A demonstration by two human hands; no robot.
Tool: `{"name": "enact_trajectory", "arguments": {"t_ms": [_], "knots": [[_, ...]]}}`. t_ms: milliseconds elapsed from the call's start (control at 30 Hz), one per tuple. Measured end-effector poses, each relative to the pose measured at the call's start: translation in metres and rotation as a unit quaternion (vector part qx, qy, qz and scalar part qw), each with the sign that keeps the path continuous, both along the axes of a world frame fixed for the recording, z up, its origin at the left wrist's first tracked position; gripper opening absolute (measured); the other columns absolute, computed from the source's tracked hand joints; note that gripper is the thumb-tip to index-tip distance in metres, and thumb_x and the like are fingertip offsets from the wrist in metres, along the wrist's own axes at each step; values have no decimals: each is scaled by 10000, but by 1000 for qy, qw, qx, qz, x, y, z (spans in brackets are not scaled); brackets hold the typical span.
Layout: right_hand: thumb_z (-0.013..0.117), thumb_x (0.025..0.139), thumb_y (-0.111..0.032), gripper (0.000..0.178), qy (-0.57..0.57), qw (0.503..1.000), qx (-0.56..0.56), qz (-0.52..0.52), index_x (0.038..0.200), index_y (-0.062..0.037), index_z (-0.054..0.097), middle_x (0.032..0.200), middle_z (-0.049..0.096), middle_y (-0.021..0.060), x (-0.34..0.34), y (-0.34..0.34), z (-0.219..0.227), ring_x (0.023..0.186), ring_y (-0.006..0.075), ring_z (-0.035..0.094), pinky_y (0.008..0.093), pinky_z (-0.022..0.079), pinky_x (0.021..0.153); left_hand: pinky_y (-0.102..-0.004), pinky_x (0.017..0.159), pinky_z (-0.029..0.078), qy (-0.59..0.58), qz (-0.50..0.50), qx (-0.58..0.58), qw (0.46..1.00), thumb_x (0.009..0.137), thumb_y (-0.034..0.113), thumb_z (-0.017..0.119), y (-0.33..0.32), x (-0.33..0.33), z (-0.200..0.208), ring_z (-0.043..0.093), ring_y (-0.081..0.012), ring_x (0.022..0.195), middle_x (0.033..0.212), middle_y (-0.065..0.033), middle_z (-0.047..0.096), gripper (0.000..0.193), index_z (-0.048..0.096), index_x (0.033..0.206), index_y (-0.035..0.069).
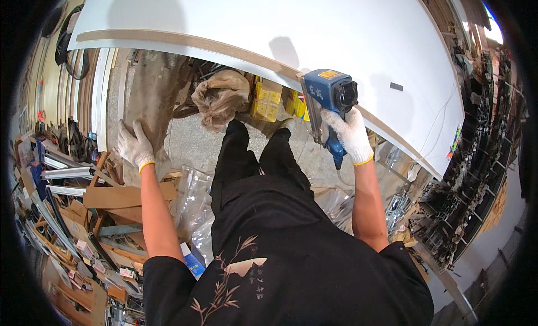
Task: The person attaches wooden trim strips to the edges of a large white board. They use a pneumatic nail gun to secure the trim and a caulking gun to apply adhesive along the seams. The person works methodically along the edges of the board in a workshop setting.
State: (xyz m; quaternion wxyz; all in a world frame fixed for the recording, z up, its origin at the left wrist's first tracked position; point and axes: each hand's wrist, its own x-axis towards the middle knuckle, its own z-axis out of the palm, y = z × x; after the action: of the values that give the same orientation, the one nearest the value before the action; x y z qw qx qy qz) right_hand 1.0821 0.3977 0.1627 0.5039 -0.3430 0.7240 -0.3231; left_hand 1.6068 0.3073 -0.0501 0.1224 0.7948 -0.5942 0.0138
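My right hand (349, 136), in a white knitted glove, is wrapped round the handle of a blue nail gun (329, 89). The gun's magazine side lies against the near edge of a large white panel (241, 15); I cannot tell whether its nose presses on it. Along that edge runs a thin brown wooden strip (224, 48). My left hand (134, 145), gloved too, is out to the left with fingers spread and nothing in them. It is nearest to a brown, dusty sheet (148, 93); whether it touches the sheet is unclear.
Under the panel are a crumpled brown bag (223, 96) and yellow boxes (266, 100). Offcuts and a cardboard piece (126, 196) clutter the left floor. Clear plastic wrap (193, 200) lies by my legs. A rack crammed with metal parts (476, 141) stands at right. A hose (343, 180) trails from the gun.
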Motion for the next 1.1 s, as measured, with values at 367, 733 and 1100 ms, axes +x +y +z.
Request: {"name": "enact_trajectory", "arguments": {"t_ms": [367,733,1100], "knots": [[761,983,-156,255,-19,999,8,33,1165,9,693,946,715,53,19,-33,-5,751,124,653,319,550,691,-510,1050,490,-13,7,5,1000,1011,575,570,0,-6,8,647,-403,1217,1346,-218,688,691,604,1474,64],[748,989,-173,257,-32,995,33,86,1164,3,684,947,688,34,45,-66,9,731,100,638,297,544,641,-512,1035,501,-16,0,-14,1000,1006,585,587,1,-2,-2,658,-401,1200,1318,-209,700,678,620,1457,80],[776,977,-237,314,34,996,12,81,1183,-6,725,918,730,55,52,-79,-2,766,95,636,296,537,665,-517,1013,520,11,-3,-16,1000,1006,559,606,2,-7,2,665,-417,1174,1304,-225,703,660,626,1441,63]]}}
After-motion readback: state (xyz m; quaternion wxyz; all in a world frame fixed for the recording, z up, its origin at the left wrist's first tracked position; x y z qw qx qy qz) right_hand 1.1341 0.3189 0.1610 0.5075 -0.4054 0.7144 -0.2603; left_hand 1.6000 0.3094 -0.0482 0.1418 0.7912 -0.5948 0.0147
